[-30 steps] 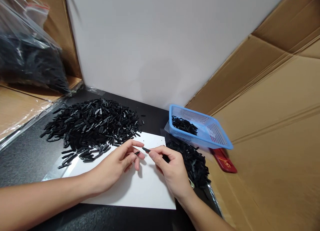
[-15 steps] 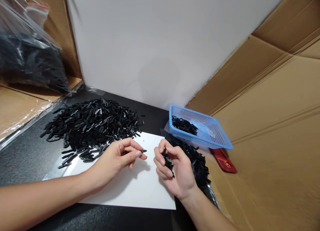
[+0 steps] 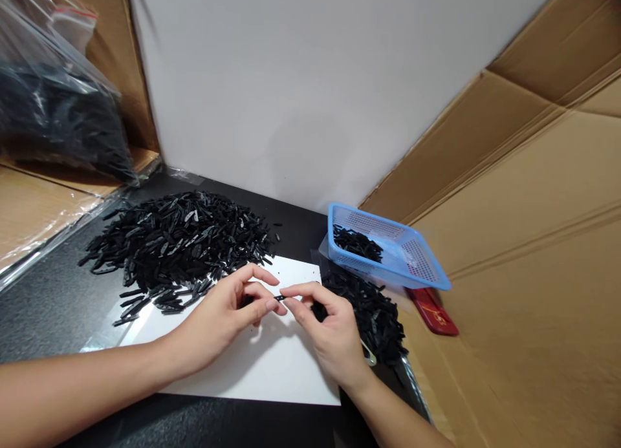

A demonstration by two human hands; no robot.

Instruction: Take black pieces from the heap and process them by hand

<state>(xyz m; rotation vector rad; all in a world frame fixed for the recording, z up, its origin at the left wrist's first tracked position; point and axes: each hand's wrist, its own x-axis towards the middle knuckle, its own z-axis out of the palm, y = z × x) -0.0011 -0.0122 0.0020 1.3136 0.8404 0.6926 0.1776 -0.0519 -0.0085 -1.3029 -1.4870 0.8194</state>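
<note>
Both hands meet over a white sheet (image 3: 272, 364) on the black table. My left hand (image 3: 228, 315) pinches a small black plastic strip (image 3: 280, 298) between thumb and fingers. My right hand (image 3: 330, 331) touches the other end of that strip with its fingertips and keeps several more black strips tucked in its palm. A big heap of the same black strips (image 3: 174, 244) lies just beyond my left hand.
A blue mesh basket (image 3: 388, 254) with some strips stands at the right, above a second pile of strips (image 3: 378, 312). A red flat item (image 3: 434, 312) lies beside it. Cardboard walls flank both sides; a plastic bag of black parts (image 3: 53, 112) sits at upper left.
My right hand pulled back and curled around its strips, then came forward again to meet the strip in my left hand. My left hand stayed almost still.
</note>
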